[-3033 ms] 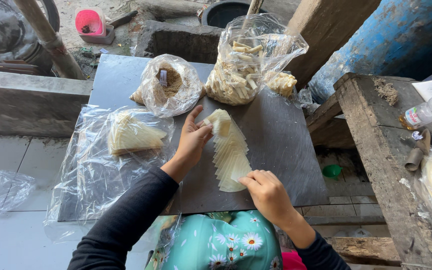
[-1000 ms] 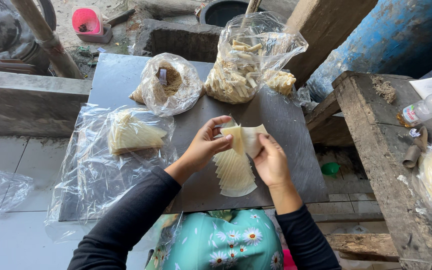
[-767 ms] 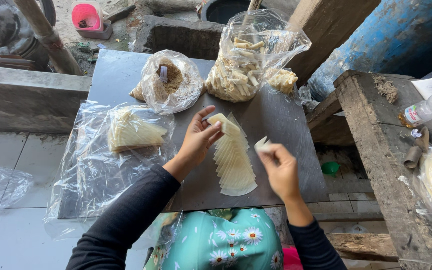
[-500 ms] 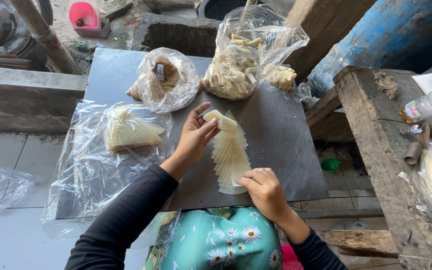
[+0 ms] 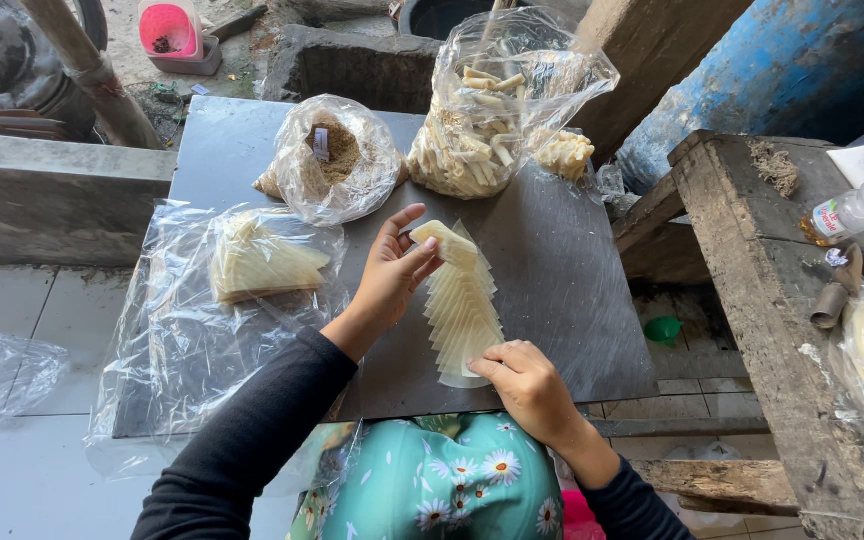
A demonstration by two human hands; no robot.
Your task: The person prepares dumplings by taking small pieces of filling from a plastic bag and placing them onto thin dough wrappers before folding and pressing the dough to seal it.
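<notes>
From the head camera, your left hand (image 5: pixel 390 278) pinches the rolled top wrapper of the fanned stack of pale wrappers (image 5: pixel 462 310) at the middle of the dark board (image 5: pixel 562 270), while your right hand (image 5: pixel 524 380) presses curled fingers on the stack's near end, close to the board's near edge. Bare board lies open toward the right edge; the left side is covered by a flat plastic bag of wrappers (image 5: pixel 252 265). Along the far edge, a bag of brown filling (image 5: pixel 337 160) and a bag of finished rolls (image 5: pixel 492 115) hem you in.

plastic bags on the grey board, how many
3: one with brown filling at the back, one with pale rolls beside it, one flat with wrappers at left.
</notes>
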